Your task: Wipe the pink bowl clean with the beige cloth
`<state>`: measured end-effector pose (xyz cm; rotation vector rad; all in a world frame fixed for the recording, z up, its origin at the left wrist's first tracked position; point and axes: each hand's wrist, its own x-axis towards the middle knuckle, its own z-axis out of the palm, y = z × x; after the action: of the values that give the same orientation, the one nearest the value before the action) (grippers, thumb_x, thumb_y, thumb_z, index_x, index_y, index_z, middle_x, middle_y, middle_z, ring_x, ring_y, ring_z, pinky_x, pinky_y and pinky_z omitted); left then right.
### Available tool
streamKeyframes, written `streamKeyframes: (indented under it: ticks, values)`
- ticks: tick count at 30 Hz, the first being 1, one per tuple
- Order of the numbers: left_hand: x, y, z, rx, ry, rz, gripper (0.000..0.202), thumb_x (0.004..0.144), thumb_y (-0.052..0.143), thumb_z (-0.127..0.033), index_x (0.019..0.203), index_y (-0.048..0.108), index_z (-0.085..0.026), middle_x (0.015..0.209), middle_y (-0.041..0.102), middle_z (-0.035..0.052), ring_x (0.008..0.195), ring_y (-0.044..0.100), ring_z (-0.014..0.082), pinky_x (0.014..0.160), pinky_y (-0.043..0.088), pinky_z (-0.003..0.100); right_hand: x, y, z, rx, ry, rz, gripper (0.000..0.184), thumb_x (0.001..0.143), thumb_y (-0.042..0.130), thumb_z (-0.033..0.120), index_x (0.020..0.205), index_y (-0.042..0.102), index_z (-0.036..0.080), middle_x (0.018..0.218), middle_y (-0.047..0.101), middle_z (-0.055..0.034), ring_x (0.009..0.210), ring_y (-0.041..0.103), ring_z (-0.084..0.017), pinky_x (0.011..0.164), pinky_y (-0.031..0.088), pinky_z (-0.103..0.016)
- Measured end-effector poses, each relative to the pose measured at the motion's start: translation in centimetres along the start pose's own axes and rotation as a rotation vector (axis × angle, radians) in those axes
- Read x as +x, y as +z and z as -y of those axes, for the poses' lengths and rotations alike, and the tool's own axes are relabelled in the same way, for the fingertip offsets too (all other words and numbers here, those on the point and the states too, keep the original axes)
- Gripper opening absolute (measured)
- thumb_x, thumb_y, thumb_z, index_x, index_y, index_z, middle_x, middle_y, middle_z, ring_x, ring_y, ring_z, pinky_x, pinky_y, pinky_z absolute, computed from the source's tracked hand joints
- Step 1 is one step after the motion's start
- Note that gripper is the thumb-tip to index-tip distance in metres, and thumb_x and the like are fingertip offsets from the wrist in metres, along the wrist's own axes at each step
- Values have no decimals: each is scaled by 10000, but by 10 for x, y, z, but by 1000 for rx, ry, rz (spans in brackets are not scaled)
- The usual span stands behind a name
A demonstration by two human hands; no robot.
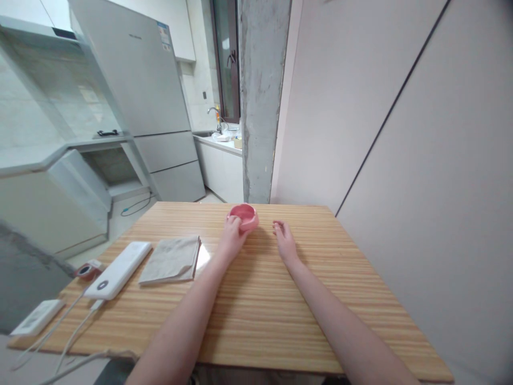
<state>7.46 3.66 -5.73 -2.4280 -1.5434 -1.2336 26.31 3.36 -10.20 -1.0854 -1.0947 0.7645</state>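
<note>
A small pink bowl (250,216) with a wavy rim is near the far edge of the wooden table (256,299). My left hand (234,234) grips the bowl's near left side, thumb and fingers closed over its wall. Whether the bowl's base touches the tabletop I cannot tell. To the right of it, apart from the bowl, my right hand (284,238) hovers at or just above the wood. Its fingers are loosely bent and apart, with nothing held.
Left of my arms lies a folded grey cloth (170,259). Beyond it are a white power bank (119,270) with cables, a red tape roll (86,271) and a white power strip (38,317). A wall (393,133) runs along the right; a fridge (136,80) stands behind.
</note>
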Motion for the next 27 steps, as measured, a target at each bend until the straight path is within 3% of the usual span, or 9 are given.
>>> streamKeyframes:
  ticks: [3, 5, 14, 17, 19, 21, 22, 24, 27]
  values:
    - [-6, 25, -24, -104, 136, 79, 158, 763, 624, -243, 761, 472, -201, 899, 550, 54, 960, 525, 223, 1052, 323, 513, 1, 1, 0, 12, -40, 18, 442, 794, 558, 460, 1130, 535, 174, 1177, 590, -125, 1089, 561, -209, 954, 457, -379]
    - [-9, 31, -29, -141, 168, 94, 156, 758, 631, -228, 773, 478, -198, 904, 553, 53, 962, 530, 215, 1069, 305, 514, 1, 4, -2, 40, -40, 67, 455, 788, 576, 436, 1157, 532, 174, 1209, 583, -128, 1109, 561, -215, 979, 446, -384]
    - [-14, 32, -20, -185, 97, 180, 165, 734, 654, -228, 804, 511, -186, 993, 567, 82, 1032, 514, 233, 1051, 331, 516, 0, 8, -11, 31, -14, 108, 440, 768, 611, 420, 1131, 565, 174, 1194, 605, -120, 1071, 589, -224, 973, 461, -395]
    - [-11, 29, -25, -196, 91, 228, 190, 739, 646, -257, 872, 537, -177, 1141, 545, 120, 1176, 457, 256, 1067, 318, 497, 1, 7, -9, 25, -5, 103, 436, 764, 615, 434, 1120, 571, 186, 1178, 615, -112, 1056, 596, -221, 963, 468, -394]
    - [-8, 14, -23, -181, 74, 243, 376, 729, 658, -323, 1050, 532, -174, 1309, 459, 146, 1308, 342, 286, 1081, 298, 492, 1, 7, -8, 26, 3, 112, 433, 756, 622, 439, 1105, 574, 185, 1162, 621, -113, 1040, 601, -217, 955, 471, -389]
    - [-8, -16, -11, -127, -13, 187, 542, 762, 605, -375, 1242, 442, -181, 1389, 395, 147, 1364, 264, 294, 1086, 289, 486, 1, 6, -6, 25, 8, 128, 433, 757, 621, 440, 1102, 568, 184, 1162, 618, -113, 1039, 599, -212, 955, 468, -386]
    - [-11, -35, -1, -86, -97, 122, 514, 817, 518, -352, 1288, 404, -180, 1383, 408, 140, 1361, 280, 272, 1090, 290, 466, 1, 5, -6, 22, 8, 136, 434, 760, 618, 440, 1105, 563, 183, 1164, 614, -114, 1046, 594, -211, 957, 465, -385]
    - [-23, -78, 24, 73, -339, 8, 402, 861, 337, -230, 1240, 449, -156, 1281, 507, 141, 1254, 436, 242, 1051, 350, 428, 1, 5, -6, 10, 5, 141, 433, 771, 606, 438, 1114, 553, 179, 1175, 603, -118, 1064, 581, -209, 959, 460, -383]
    - [-56, -130, 62, 497, -790, 110, 360, 805, 366, -199, 1102, 549, -112, 1113, 596, 194, 1076, 555, 339, 907, 439, 484, 1, 5, -7, -12, -2, 130, 419, 782, 591, 433, 1115, 549, 181, 1175, 596, -119, 1068, 573, -206, 961, 455, -385]
